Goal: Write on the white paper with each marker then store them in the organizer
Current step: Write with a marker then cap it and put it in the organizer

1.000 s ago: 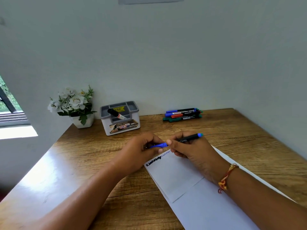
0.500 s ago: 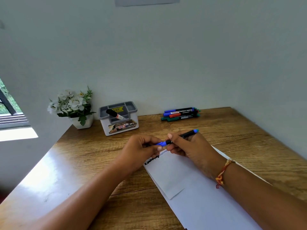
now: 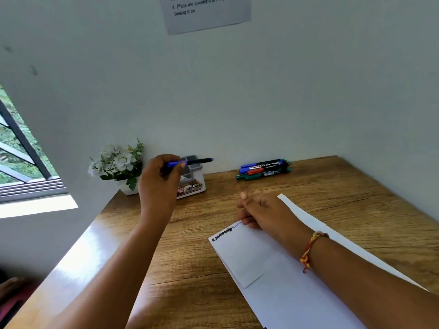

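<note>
The step in hand looks like storing: the left hand [image 3: 161, 186] pinches the blue marker [image 3: 197, 161] between thumb and fingers at its capped end and holds it level, just above the organizer [image 3: 193, 176] at the back of the table [image 3: 344, 186]. The marker is off the table and not yet in any compartment. The right hand [image 3: 260, 210] rests on the top edge of the paper [image 3: 285, 293] with its fingers loosely curled and nothing in them that I can see. The next move, I judge, calls for tipping the marker end-down and lowering it into an open compartment. The left hand hides much of the organizer, so which slot is free cannot be told. After that the right hand would need to fetch a fresh marker from the pile [image 3: 264, 168] by the wall, well apart from the organizer. Counted: one marker in hand and one organizer. The pile holds at least four markers, two with blue caps, one red and at least one green, though they overlap too much for a firm number. There is one sheet of paper bearing two bits of writing side by side, one black and one fainter blue, so most colours seem still to be done. There are also one flower pot [image 3: 118, 162] and one notice [image 3: 206, 13] on the wall.
</note>
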`<state>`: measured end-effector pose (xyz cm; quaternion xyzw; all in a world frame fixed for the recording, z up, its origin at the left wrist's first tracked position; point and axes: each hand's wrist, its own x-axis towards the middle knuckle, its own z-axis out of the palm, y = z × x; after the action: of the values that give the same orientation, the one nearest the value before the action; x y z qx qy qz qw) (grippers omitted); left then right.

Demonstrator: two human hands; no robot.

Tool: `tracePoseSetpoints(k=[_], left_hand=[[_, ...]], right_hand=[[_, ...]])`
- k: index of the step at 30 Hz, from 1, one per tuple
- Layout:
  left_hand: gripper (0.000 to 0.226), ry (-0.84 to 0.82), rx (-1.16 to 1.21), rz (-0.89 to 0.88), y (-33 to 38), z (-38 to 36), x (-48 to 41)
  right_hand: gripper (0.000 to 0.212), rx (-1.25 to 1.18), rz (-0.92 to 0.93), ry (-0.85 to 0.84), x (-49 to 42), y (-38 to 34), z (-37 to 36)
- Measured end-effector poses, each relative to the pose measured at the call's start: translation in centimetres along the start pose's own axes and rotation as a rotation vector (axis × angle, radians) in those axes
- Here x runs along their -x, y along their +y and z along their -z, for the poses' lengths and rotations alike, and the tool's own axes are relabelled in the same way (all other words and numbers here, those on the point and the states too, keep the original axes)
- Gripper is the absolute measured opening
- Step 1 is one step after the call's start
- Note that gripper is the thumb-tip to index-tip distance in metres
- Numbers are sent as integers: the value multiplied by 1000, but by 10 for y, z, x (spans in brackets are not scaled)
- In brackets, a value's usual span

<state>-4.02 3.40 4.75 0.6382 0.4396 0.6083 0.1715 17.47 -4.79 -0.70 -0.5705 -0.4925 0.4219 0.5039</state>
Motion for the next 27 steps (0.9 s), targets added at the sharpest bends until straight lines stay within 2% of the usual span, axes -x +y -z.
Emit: tracePoseSetpoints(k=[7,11,17,20,24,25,27], left_hand=[[25,112,-136,-133,-4,-12,-23],[31,130,-131,-131,-7,-20,-26],[16,20,-280,-179,-26,-34,-28],[15,-13,-405,-199,-34,-38,-29],[12,2,-548,-393,-31,-42,-12],[11,-56,-538,-446,-29,-46,-5],[15,-323,-508,-420,-24,-60,6]], right_hand=[[43,187,73,-12,0,4,0],[43,278,117,-22,1,5,1],[40,361,139,-28,2,4,2],[31,442,158,-30,3,2,4],[21,543,171,-14,1,3,6],[20,555,168,-9,1,3,7],[19,580,158,-13,1,2,9]])
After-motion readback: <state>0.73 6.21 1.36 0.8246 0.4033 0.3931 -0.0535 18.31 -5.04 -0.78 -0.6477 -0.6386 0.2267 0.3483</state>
